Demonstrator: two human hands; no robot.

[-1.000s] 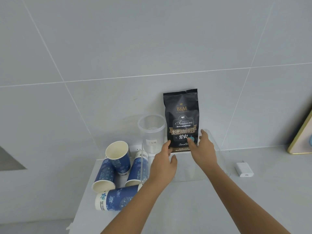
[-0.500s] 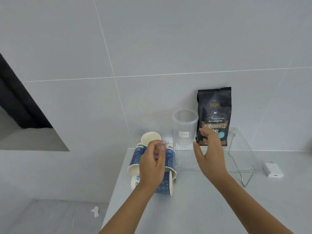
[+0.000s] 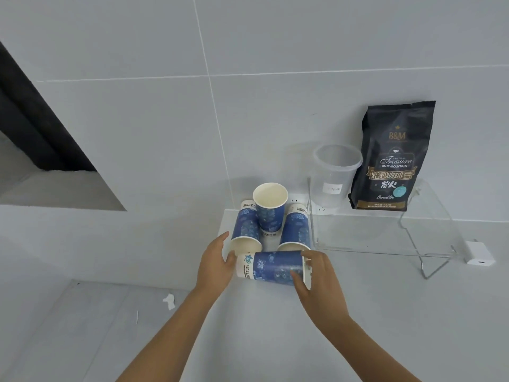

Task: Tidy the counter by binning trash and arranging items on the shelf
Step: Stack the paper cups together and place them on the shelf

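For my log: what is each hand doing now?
Left hand: open, at the lying cup's base.
Right hand: closing on that cup's rim end.

This looks like a pantry or coffee corner of an office or home kitchen. Large pale grey wall tiles (image 3: 275,51) fill the upper frame, and a matching grey counter (image 3: 275,326) runs along the bottom. At centre lie blue printed paper cups (image 3: 271,267), the disposable kind used for drinks. To the right, a clear acrylic shelf (image 3: 385,232) carries a black bag of coffee beans (image 3: 394,158) and a clear plastic container (image 3: 334,175). A white charger plug (image 3: 479,253) rests at the right edge.
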